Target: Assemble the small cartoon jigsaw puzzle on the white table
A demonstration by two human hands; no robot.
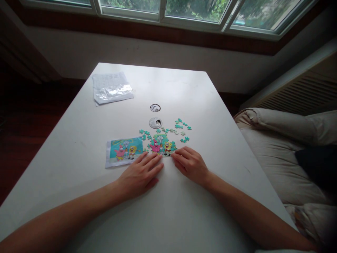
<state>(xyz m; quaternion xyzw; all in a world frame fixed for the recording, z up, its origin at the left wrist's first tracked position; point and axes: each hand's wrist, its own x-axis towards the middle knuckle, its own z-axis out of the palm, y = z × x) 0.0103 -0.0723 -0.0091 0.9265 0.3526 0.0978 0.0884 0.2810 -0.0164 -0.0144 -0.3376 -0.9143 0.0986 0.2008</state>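
Observation:
A partly joined jigsaw puzzle (161,144) with cartoon figures lies flat in front of my hands. My left hand (140,174) rests flat with fingers apart, its fingertips at the puzzle's lower left edge and over the corner of the printed picture sheet (123,153). At the puzzle's lower right corner, my right hand (191,165) has its fingers bent and pressed together on a puzzle piece, mostly hidden under the fingertips. Loose turquoise puzzle pieces (179,126) are scattered behind and to the right of the puzzle, and a few more pieces (144,133) lie to its left.
Everything lies on a white table (184,91). Two round cable holes (155,122) are set in its top beyond the pieces. A clear plastic bag with papers (113,88) lies at the far left. A beige sofa (265,147) stands along the right side, with a window behind.

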